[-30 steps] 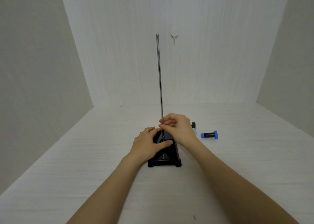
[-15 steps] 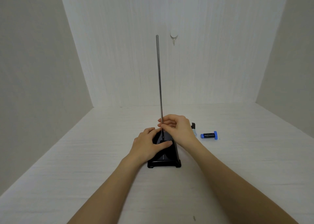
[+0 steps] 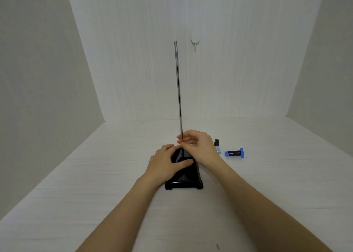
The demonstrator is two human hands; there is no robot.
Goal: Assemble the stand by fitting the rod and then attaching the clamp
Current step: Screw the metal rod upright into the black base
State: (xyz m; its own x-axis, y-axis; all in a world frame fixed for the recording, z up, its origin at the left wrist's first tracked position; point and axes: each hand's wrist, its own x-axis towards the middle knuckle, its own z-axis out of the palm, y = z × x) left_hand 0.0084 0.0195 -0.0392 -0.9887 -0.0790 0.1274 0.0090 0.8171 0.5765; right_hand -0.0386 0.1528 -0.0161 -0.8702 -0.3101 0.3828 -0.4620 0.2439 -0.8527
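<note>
A person's right hand (image 3: 198,146) is pinching the lower end of a thin metal rod (image 3: 178,91) between thumb and fingertips, just above the point where the rod is meeting a black stand base (image 3: 188,181). The rod is standing upright from the far part of the base, rising high in front of the back wall (image 3: 191,22). The left hand (image 3: 166,163) is resting on the left side of the base, its thumb lying straight across the top and its fingers laid over the far edge, holding the base down on the white tabletop (image 3: 95,175).

To the right of the base, near it but apart, a small black and silver clamp part (image 3: 217,146) is lying on the tabletop, partly hidden behind the right wrist. Just beyond that, farther right of the base, a black clamp piece with blue ends (image 3: 234,153) is lying on its side.

No writing or label is readable on any item. Pale walls are enclosing the tabletop on three sides, and a small white hook (image 3: 195,42) is hanging on the back wall, above and right of the rod's top.
</note>
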